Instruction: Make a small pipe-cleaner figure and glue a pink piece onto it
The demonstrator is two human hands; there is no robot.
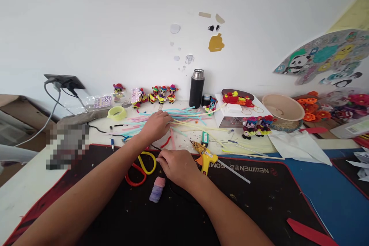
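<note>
My left hand (157,126) lies over a loose pile of pastel pipe cleaners (187,113), its fingers bent closed around some of them; the fingertips are partly hidden. Closer to me, my right hand (176,167) is closed in a pinch above the black mat, and I cannot make out what is in it. A pair of scissors with one red and one yellow handle loop (150,163) lies just left of that hand. Below it rests a small fuzzy pink and purple roll (157,189). A yellow glue gun (208,157) with a glue stick lies on the right.
A black thermos (196,88) stands by the wall, with several fuzzy figurines (163,95) to its left. Yellow tape (117,113) sits at the left. At the right are a white box (226,119), a beige bowl (283,107) and white tissue (296,146).
</note>
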